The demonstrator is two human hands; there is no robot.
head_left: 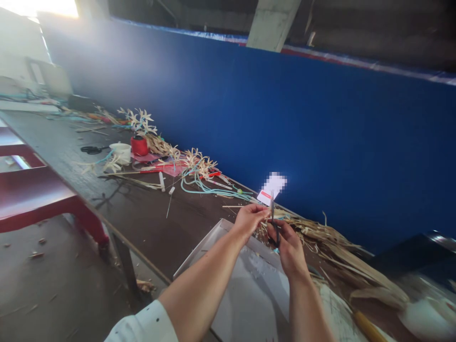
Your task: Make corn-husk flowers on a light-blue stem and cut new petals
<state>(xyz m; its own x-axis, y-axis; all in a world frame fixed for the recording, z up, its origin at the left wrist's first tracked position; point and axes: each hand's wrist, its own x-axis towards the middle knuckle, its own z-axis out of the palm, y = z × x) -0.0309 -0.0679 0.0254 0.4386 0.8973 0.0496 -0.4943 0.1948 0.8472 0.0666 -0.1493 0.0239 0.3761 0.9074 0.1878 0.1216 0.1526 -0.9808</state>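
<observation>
My right hand (pixel 290 249) is wrapped around the dark handles of a pair of scissors (pixel 273 209), whose blades point up and away from me. Close beside the blades, my left hand (pixel 251 218) is closed in a pinch on a small pale strip, perhaps dried husk; the fingers and scissors hide most of it. A thin pale stick (pixel 231 206) shows just left of that hand; whether it is held or lies behind, I cannot tell. Under both forearms is a shallow white box (pixel 242 289), with small scraps in it.
Dried husks (pixel 335 237) lie along the right of the dark table (pixel 142 228). Husk flowers (pixel 199 164) with blue stems, a red spool (pixel 138 146), a white cup (pixel 121 153) and black scissors (pixel 93 149) sit farther left. A blue partition (pixel 320 123) borders the table; red stools (pixel 39 190) stand left.
</observation>
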